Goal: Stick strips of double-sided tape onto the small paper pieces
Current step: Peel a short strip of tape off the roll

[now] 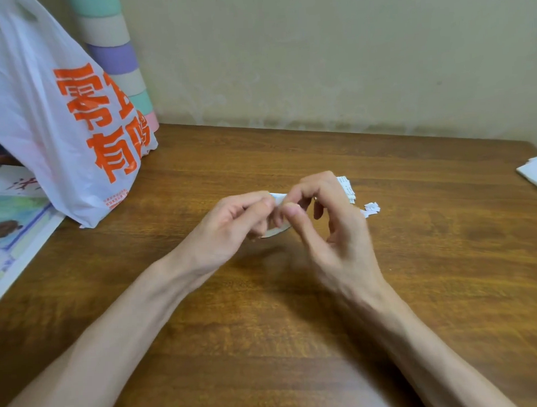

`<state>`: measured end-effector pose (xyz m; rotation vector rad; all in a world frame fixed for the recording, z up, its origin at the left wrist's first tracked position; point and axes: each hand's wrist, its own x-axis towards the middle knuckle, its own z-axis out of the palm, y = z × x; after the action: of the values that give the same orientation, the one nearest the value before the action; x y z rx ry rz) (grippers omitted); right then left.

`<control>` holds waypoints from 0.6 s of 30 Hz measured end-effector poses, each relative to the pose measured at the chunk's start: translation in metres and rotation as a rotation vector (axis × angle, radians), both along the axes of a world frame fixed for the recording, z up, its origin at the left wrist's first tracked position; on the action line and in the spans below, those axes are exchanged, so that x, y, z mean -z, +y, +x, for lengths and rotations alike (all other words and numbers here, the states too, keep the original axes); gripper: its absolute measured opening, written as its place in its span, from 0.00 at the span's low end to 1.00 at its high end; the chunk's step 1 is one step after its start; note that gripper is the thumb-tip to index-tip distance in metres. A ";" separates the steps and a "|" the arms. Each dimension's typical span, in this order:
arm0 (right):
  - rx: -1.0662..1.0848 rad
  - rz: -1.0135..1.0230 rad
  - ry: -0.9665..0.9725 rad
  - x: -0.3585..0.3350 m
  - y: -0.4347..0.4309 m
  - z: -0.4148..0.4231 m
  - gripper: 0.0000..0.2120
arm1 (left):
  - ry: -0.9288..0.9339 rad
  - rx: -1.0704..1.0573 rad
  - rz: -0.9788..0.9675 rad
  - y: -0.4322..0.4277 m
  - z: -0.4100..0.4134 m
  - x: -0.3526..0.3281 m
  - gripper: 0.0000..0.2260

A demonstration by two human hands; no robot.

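Note:
Both hands meet above the middle of the wooden table (265, 325). My left hand (231, 223) grips a white roll of double-sided tape (276, 231), mostly hidden by its fingers. My right hand (328, 219) pinches the free end of the white tape strip (280, 199) between thumb and forefinger, right at the left fingertips. Behind the right hand lies a stack of small printed paper pieces (347, 190), and a few loose white scraps (371, 208) lie beside it on the table.
A white plastic bag with orange characters (63, 125) stands at the back left, with a pastel striped roll (116, 56) behind it. Printed sheets (15, 224) lie at the left edge. White paper (535, 172) pokes in at the right edge. A wall closes the back.

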<state>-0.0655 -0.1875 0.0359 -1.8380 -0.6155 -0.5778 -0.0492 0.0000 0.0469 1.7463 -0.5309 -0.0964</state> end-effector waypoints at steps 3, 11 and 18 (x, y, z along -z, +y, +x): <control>-0.031 0.218 0.078 -0.006 -0.011 0.001 0.02 | 0.162 -0.029 -0.074 0.006 0.002 0.001 0.17; -0.011 0.298 0.303 0.007 -0.008 0.007 0.10 | 0.224 0.067 -0.080 -0.006 -0.007 -0.001 0.18; -0.126 0.447 0.482 0.009 0.002 0.002 0.09 | 0.522 0.339 -0.297 -0.017 -0.024 -0.008 0.24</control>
<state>-0.0640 -0.1856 0.0265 -1.4277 -0.2462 -0.1535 -0.0733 -0.0170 0.0545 1.2609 -0.4213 -0.6607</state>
